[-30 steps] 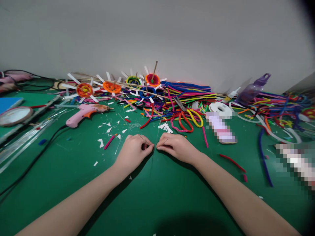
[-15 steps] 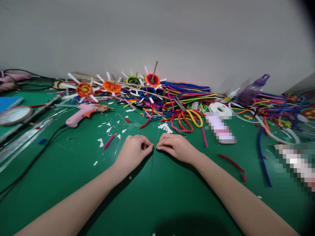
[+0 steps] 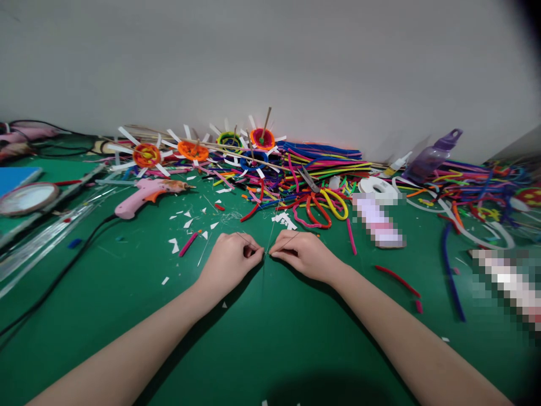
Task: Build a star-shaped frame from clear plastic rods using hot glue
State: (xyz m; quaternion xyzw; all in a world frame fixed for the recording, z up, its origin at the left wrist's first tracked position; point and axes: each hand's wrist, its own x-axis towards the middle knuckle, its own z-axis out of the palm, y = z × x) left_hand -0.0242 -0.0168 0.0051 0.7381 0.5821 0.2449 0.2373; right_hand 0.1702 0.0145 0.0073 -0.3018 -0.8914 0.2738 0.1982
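Note:
My left hand is closed in a pinch near the middle of the table, thumb against fingertips. Facing it with a small gap, my right hand pinches in the same way. A thin dark wire-like strand runs from the right fingertips across the back of the fingers. Another fine strand shows over the left fingers, and one rises between the hands; whether they are one piece I cannot tell. Just beyond the fingertips lie white paper scraps. A pink pipe cleaner piece is left of my left hand.
A pink glue gun lies at left with its black cord. Scissors rest behind my right hand. Along the wall are paper-petalled flowers, pipe cleaner bundles and a purple bottle. A tape roll sits far left.
Both hands stay almost still in the same pinch. The whole view has shifted very slightly.

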